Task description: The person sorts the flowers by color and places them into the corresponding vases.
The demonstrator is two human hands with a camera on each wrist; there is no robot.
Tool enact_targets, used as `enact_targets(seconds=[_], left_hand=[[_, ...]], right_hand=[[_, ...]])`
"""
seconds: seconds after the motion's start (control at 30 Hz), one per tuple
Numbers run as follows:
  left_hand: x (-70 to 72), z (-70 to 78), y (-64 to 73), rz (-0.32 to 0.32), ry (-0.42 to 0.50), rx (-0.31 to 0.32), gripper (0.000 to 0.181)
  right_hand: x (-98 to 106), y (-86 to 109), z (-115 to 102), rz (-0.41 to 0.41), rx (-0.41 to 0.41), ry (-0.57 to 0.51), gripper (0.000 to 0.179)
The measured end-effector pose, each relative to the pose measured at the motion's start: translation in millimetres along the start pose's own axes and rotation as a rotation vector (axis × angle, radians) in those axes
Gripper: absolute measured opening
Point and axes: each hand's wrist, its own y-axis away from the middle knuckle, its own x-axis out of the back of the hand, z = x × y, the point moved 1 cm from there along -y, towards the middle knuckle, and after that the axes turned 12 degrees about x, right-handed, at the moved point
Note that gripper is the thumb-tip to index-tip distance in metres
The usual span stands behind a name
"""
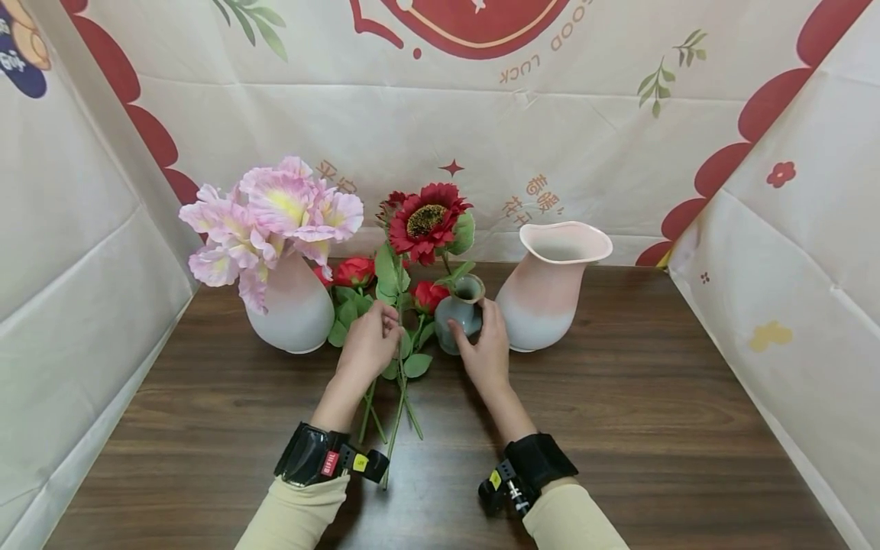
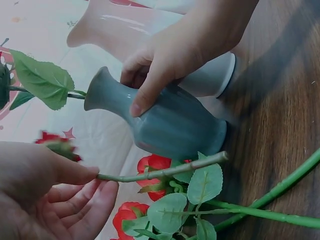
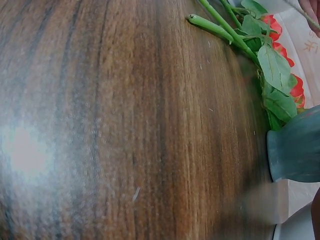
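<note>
My left hand [image 1: 370, 342] pinches a thin green flower stem [image 2: 162, 173] between thumb and fingers. In the left wrist view, a small dark red bloom shows blurred behind that hand. My right hand [image 1: 486, 348] grips a small blue-grey vase [image 2: 172, 122] by its side, thumb in front. The vase stands upright on the table, and a red sunflower [image 1: 428, 221] with a dark centre has its stem in the vase mouth. Red roses [image 1: 355, 271] with green leaves lie between the hands, their stems pointing towards me. The right wrist view catches only the lower vase [image 3: 296, 150].
A pink-and-white vase [image 1: 292, 305] full of pale pink flowers [image 1: 289, 202] stands at left. Another pink-and-white vase [image 1: 550, 298], with a wavy rim, is just right of my right hand. Printed cloth [image 1: 275, 114] walls the brown wooden table [image 1: 639, 412] at back and sides.
</note>
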Motion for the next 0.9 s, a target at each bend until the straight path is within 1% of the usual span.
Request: enact_targets(seconds=[0.3,0.43,0.6,0.67,0.83,0.9], left_hand=[[0.5,0.6,1.4,0.065,0.062,-0.062,0.015],[2.4,2.1,3.3,0.102,0.086,-0.104,0.014],[3.6,3.9,4.8,0.182,0.111,-0.211,0.014],[3.6,4.7,5.4,0.214,0.14,-0.26,0.014],[4.5,8.2,9.5,0.255,0.232,-0.385,0.011],[5.4,10.4,12.2,0.275,0.255,-0.448,0.01]], right_hand=[[0,0.7,0,-0.005,-0.001,-0.001,0.052],[0,0.5,0,-0.006,0.001,-0.001,0.052],[1,-0.1,0,-0.003,0.015,-0.006,0.052],[1,-0.2,0,0.0,0.026,-0.007,0.052],[1,-0.4,0,0.006,0.039,-0.007,0.051],[1,-0.4,0,0.007,0.04,-0.006,0.051]])
